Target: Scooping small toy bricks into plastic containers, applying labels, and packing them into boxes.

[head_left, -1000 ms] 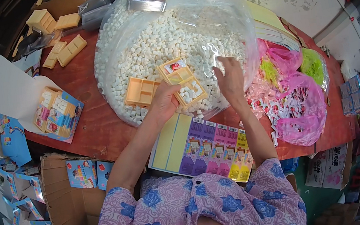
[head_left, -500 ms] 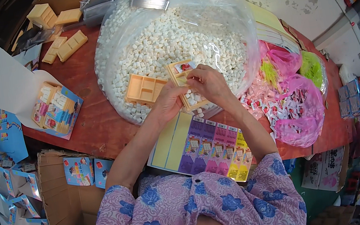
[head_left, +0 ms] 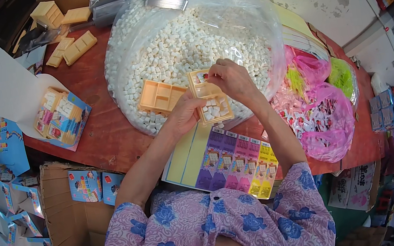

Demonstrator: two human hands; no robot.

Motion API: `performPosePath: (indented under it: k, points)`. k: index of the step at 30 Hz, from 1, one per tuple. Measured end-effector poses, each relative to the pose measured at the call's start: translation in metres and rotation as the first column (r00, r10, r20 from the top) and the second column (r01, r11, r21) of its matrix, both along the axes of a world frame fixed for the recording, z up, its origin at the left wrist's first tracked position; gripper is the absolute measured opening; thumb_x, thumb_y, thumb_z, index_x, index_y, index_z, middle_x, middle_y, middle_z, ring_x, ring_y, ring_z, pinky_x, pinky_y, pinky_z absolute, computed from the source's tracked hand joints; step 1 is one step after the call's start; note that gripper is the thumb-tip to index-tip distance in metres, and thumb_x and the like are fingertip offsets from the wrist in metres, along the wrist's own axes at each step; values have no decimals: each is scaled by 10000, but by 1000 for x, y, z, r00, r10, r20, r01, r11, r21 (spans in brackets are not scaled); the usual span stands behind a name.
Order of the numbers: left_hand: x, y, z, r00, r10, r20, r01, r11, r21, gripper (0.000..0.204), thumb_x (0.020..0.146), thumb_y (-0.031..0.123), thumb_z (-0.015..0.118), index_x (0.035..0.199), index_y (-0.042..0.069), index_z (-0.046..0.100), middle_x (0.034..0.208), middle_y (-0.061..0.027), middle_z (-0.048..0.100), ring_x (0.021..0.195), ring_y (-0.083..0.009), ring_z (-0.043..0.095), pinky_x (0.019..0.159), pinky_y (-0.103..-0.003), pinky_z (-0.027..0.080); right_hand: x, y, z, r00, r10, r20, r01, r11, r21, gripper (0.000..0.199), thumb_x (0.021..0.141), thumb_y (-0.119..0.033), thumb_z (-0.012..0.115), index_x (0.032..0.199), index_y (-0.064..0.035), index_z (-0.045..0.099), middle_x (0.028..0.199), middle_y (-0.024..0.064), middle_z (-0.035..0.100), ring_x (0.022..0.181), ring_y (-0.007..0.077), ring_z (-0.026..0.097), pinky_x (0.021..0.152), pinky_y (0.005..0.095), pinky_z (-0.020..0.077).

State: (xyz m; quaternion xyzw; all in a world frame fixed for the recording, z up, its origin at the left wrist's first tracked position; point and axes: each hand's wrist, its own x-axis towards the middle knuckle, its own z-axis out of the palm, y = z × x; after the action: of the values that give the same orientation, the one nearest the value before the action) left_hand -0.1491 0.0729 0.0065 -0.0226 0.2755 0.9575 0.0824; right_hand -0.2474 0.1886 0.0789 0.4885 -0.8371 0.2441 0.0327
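Observation:
My left hand (head_left: 186, 111) grips a small cream compartment tray (head_left: 205, 90) by its left side, thumb on the edge. White cubes (head_left: 215, 109) fill the near compartment, and a small printed packet (head_left: 200, 77) lies in the far one. Over that far end, my right hand (head_left: 232, 80) has its fingers pinched together; whether something is between them is hidden. A second cream tray (head_left: 157, 94), with bare compartments, rests on the heap of white cubes (head_left: 161, 59) just left of the held one. The heap lies inside a big clear plastic bag (head_left: 273, 33).
At the right sit pink bags (head_left: 329, 125) of small packets and green shreds (head_left: 340, 74). An open display box (head_left: 81, 122) of filled trays stands left. Printed card sheets (head_left: 229, 161) lie at my lap. More cream trays (head_left: 79, 48) lie back left, and a carton (head_left: 65, 216) stands below.
My right hand has lifted and shifted slightly right, away from the tray's middle. The held tray has turned a little, and its cube-filled compartment now shows fully.

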Motion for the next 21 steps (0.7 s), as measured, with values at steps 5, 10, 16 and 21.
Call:
performPosePath:
  k: [5,10,16,21]
  points:
    - [-1,1,4,998,19,-55,-19,1000,-4,482,692,-25,464,1162,-7,359,1089,-128,490,994,-229,504,868,-353,413,-18,7,-11,984,2,180,38,976,-214,102,711,-149,581,745,-52,584,736,91,556,674,254,544,585,315,430]
    - [0,-5,5,997,67,-33,-66,997,38,517,671,-46,436,1176,-10,334,1107,-132,474,1002,-229,497,870,-353,412,-43,40,-18,826,-555,95,562,823,-80,277,753,-274,566,842,-12,562,683,123,585,613,231,564,554,309,425]
    - [-3,-3,-3,991,128,26,-129,991,36,543,653,-60,416,1183,-1,317,1107,-132,466,1002,-226,494,855,-352,424,-45,22,-56,763,-646,24,626,747,222,811,642,-474,607,1186,29,277,865,236,560,826,350,546,690,405,416]
    - [1,-5,-1,979,186,84,-189,982,30,527,661,-56,411,1177,6,324,1101,-127,470,989,-222,500,846,-359,428,-50,4,-71,718,-691,85,688,723,64,821,643,-434,622,1184,67,263,847,212,570,798,335,553,686,400,417]
